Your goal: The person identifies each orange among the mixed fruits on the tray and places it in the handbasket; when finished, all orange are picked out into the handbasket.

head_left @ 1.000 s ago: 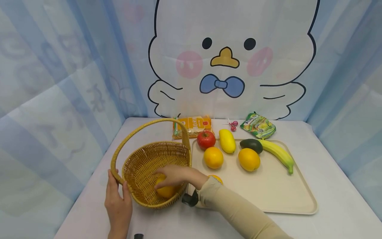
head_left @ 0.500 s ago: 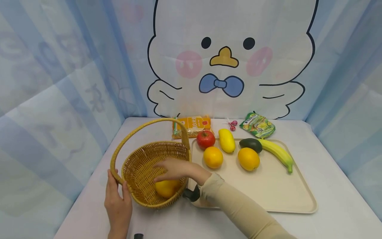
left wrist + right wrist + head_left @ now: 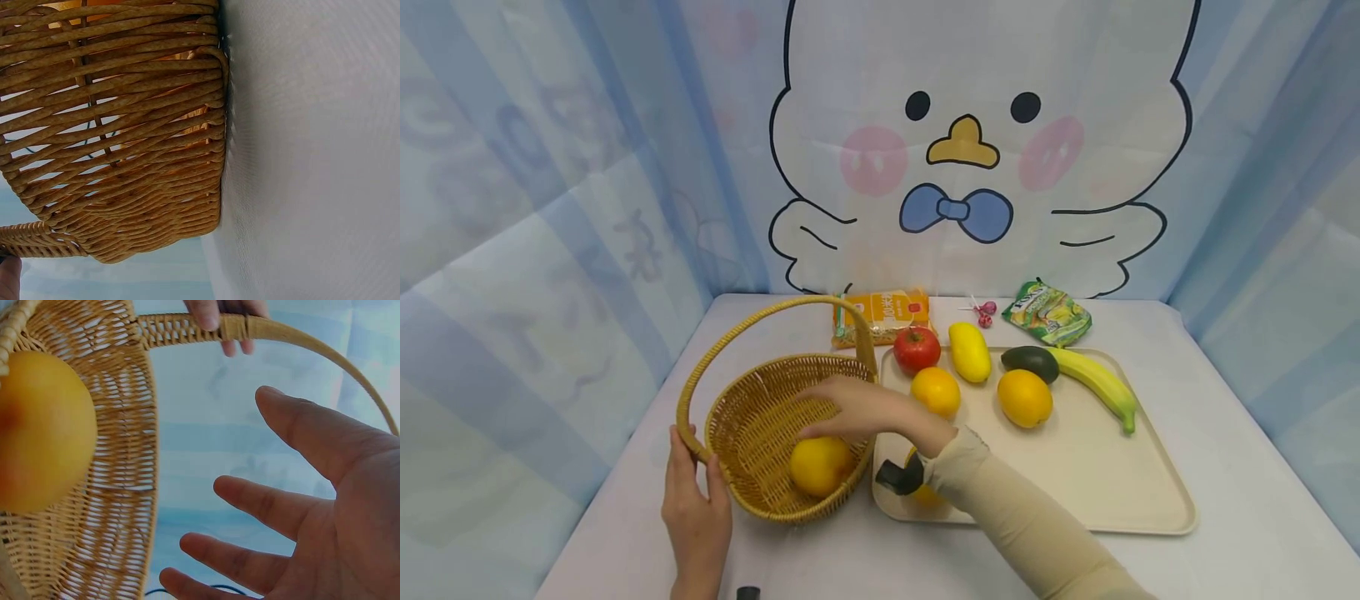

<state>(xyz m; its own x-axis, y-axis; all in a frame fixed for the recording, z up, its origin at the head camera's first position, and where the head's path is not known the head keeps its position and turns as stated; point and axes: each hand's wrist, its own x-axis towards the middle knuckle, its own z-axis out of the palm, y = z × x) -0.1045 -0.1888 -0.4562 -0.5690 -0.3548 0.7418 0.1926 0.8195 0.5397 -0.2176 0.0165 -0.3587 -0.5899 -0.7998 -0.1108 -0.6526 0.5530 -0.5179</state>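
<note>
A wicker basket with a tall arched handle stands at the table's left. My left hand holds the base of that handle; in the right wrist view its fingers wrap the handle. One round yellow-orange fruit lies on the basket's bottom. Just above it hovers my right hand, fingers spread and nothing held. Seen from the right wrist, the palm faces the basket, apart from the fruit. The left wrist view shows mostly the woven wall.
A beige tray at the right bears a red fruit, an orange, a yellow mango-shaped fruit, a dark green fruit, another orange fruit and a banana. Packets and lollipops lie behind.
My right hand has let go of the fruit in the basket and drawn up and to the right. The left hand and the basket stay put.
</note>
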